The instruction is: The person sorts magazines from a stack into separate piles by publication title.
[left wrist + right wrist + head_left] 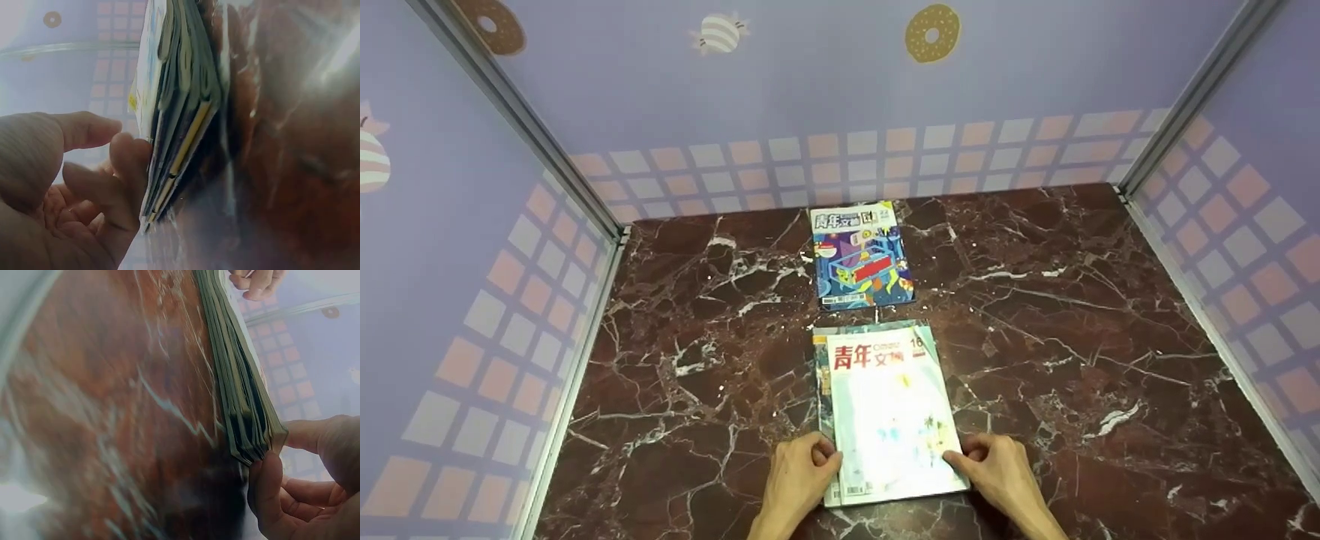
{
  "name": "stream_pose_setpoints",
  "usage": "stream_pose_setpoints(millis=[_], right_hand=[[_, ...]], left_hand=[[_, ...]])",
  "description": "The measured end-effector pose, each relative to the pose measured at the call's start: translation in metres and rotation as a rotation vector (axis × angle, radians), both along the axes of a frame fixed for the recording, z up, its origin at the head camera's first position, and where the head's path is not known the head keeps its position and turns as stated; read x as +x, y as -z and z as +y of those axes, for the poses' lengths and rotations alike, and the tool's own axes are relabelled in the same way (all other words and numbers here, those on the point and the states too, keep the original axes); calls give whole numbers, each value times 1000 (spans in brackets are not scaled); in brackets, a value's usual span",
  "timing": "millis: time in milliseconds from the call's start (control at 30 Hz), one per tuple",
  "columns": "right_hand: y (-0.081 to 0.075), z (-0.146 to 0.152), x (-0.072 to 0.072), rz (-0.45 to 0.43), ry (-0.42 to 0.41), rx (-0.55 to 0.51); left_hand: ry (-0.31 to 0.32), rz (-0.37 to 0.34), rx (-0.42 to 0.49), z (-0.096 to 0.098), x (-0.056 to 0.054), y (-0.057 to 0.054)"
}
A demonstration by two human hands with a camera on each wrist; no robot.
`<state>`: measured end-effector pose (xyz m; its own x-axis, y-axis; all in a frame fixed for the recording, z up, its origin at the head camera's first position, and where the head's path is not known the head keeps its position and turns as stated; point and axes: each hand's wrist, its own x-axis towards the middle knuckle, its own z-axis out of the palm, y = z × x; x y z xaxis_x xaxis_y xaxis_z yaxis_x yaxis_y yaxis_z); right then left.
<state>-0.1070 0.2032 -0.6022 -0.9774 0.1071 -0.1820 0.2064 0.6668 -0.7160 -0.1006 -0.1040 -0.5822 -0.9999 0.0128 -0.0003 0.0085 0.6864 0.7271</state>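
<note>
A stack of magazines (900, 420) lies on the marbled surface near me. Its top copy has a pale cover with red title characters and a 16. A darker magazine (823, 420) juts out beneath it on the left. My left hand (799, 480) is at the lower left edge; in the left wrist view its loosely bent fingers (129, 160) touch the stack's side, with nothing visible between thumb and forefinger. At the lower right corner my right hand (1005, 472) pinches the stack, thumb (306, 433) on the cover and a finger against the page edges.
Beyond the stack lies another magazine (864, 259), blue and colourful. Dark red marbled surface (697, 360) extends around both. Purple panels with pink and white squares (825, 172) enclose the back and sides, joined by grey metal posts (547, 142).
</note>
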Motion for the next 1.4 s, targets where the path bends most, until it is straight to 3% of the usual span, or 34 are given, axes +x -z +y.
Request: stream_pose_setpoints(millis=[167, 367, 500, 600, 833, 933, 1067, 1300, 1400], right_hand=[[0, 0, 4, -20, -3, -14], [0, -1, 5, -29, -16, -9], [1, -2, 5, -34, -27, -4], [1, -3, 5, -35, -30, 6], [0, -2, 5, -89, -37, -5], [-1, -1, 4, -107, -31, -14], [0, 1, 4, -104, -33, -28], [2, 3, 5, -79, -32, -57], [3, 3, 4, -59, -23, -58]], left_hand=[[-21, -4, 35, -1, 10, 9], [-36, -1, 35, -2, 15, 31], [-41, -61, -2, -1, 14, 26], [-31, -101, -36, 2, 14, 14], [-53, -19, -82, 0, 11, 56], [-52, -27, -77, 0, 11, 60], [-48, -83, -97, 2, 8, 60], [-19, -131, -61, 16, 14, 29], [-27, -164, -68, 19, 15, 23]])
